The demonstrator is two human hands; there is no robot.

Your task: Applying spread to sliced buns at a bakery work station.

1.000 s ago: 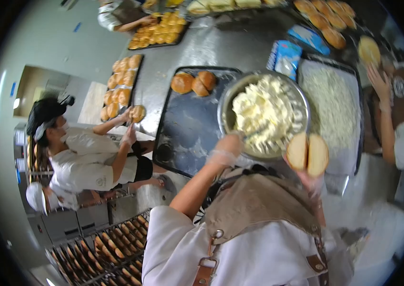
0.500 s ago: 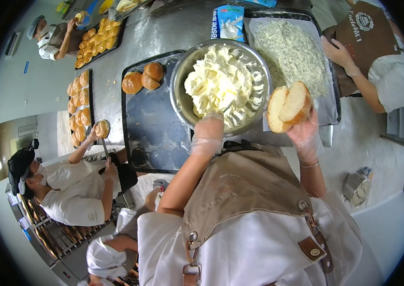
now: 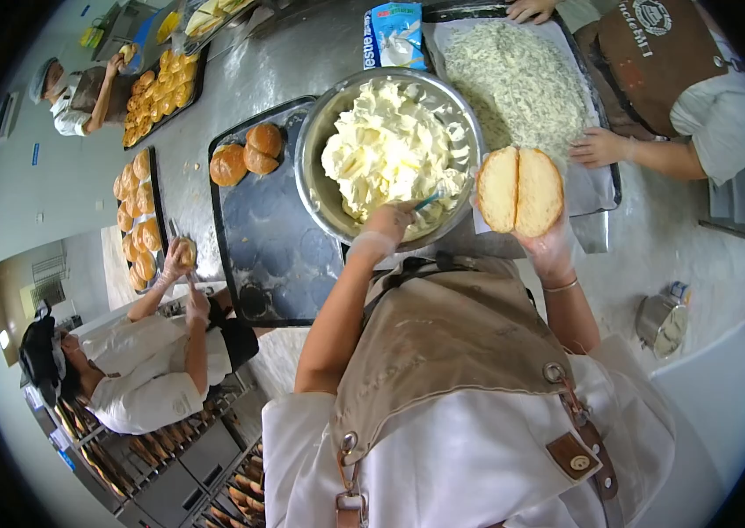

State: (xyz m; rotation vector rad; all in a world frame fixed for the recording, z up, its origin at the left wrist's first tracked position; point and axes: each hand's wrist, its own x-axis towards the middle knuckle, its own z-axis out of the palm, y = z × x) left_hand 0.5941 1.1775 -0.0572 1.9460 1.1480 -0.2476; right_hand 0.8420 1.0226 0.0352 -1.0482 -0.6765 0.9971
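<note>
In front of me stands a steel bowl (image 3: 306,180) heaped with pale yellow cream (image 3: 387,154). My left hand (image 3: 385,231), in a clear plastic glove, is at the bowl's near side, closed round a tool with a narrow blue part (image 3: 430,201); its working end is hard to make out. To the right of the bowl, my gloved right hand (image 3: 548,249) holds up a bun (image 3: 520,189) split into two halves, the pale cut faces turned up toward me. Its fingers are mostly hidden behind the bun.
Left of the bowl, a dark tray (image 3: 280,255) carries several buns. A tray (image 3: 608,198) of speckled whitish crumbs lies on the right, near a co-worker's hands. A blue-and-white package (image 3: 394,37) stands behind the bowl. On the left, another person slices a bun (image 3: 186,253).
The bun in my right hand has opened flat and turned its cut faces up. My left hand has shifted slightly, showing the blue tool. A co-worker's hands now rest by the crumb tray.
</note>
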